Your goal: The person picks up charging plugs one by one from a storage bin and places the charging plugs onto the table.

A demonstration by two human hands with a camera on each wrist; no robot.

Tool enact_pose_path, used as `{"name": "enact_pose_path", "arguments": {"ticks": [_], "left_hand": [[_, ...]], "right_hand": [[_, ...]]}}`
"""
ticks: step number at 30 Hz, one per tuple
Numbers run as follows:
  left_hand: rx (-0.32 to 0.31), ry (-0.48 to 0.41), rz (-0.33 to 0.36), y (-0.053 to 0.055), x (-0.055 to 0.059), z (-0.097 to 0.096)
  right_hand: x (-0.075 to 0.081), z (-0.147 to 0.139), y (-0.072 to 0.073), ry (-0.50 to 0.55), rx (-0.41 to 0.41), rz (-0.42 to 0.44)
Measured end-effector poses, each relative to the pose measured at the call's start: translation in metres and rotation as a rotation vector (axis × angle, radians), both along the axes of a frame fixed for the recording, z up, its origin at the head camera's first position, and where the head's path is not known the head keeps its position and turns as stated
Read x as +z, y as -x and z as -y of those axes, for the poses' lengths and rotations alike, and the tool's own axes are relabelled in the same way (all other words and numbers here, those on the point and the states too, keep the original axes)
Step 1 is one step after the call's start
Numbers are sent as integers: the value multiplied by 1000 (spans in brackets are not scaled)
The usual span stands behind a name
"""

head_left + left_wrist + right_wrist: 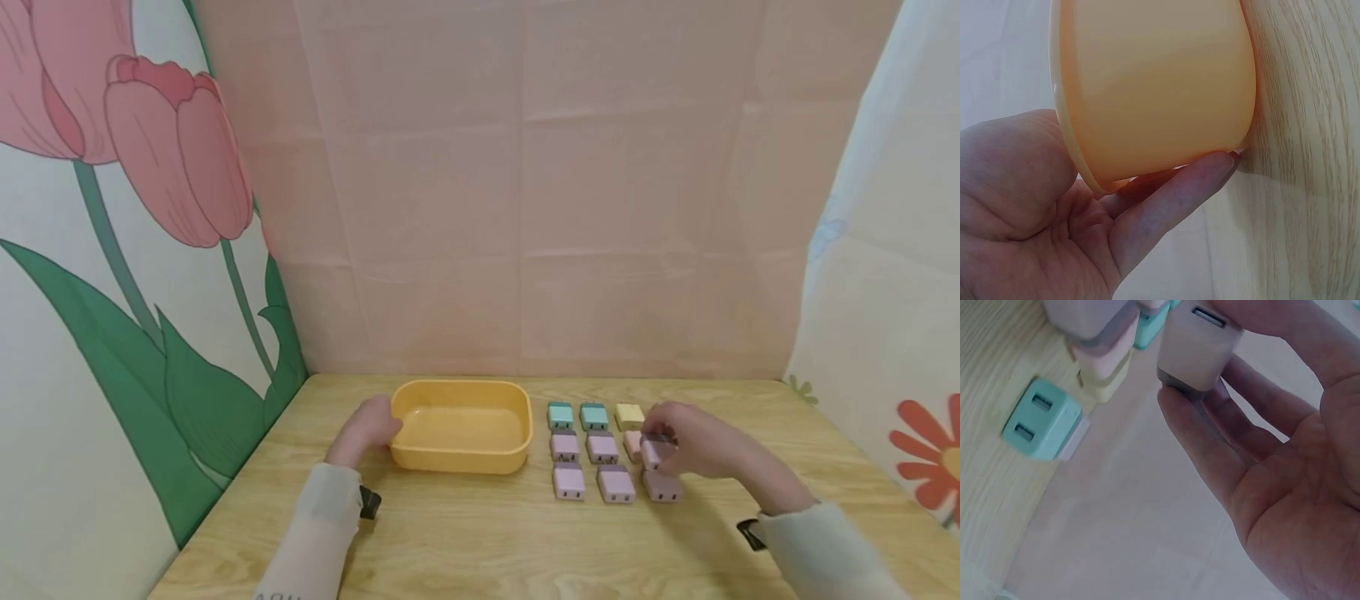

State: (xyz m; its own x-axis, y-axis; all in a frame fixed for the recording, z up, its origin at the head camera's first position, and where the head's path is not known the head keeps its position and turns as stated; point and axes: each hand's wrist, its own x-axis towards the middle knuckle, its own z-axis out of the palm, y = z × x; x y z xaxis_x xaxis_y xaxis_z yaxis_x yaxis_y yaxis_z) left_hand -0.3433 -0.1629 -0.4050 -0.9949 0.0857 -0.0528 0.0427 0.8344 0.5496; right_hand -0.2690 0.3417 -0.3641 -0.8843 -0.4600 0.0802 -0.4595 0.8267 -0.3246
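Observation:
My left hand (372, 429) grips the left end of a yellow plastic tub (459, 464). In the left wrist view, its thumb is at the tub's rim (1060, 94) and the fingers (1172, 200) lie along the outer wall. On the right, my right hand (697, 442) pinches a pale lilac USB charger (652, 453) between thumb and fingers, over the right end of the charger group. The held charger (1200, 347) shows one USB port and a grey edge in the right wrist view. Just in front of that hand sits a lilac charger (662, 487).
Several more chargers stand in rows right of the tub: teal ones (560, 415) and a yellow one (628, 416) at the back, a pink one (632, 446) partly hidden by my hand, lilac ones (568, 483) nearer. A pink cloth (517, 208) hangs behind the wooden table (465, 542).

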Motion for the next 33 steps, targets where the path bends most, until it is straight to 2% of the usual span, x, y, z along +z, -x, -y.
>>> {"name": "enact_pose_path", "arguments": {"ticks": [5, 14, 23, 33], "left_hand": [[-3, 1, -4, 0, 2, -1], [11, -26, 22, -1, 1, 1], [2, -19, 14, -3, 1, 1], [-2, -48, 16, -4, 1, 1]], "right_hand": [[-2, -16, 0, 18, 61, -13], [-1, -40, 4, 26, 59, 101], [2, -66, 5, 40, 106, 174], [-5, -71, 6, -1, 45, 219]]}}
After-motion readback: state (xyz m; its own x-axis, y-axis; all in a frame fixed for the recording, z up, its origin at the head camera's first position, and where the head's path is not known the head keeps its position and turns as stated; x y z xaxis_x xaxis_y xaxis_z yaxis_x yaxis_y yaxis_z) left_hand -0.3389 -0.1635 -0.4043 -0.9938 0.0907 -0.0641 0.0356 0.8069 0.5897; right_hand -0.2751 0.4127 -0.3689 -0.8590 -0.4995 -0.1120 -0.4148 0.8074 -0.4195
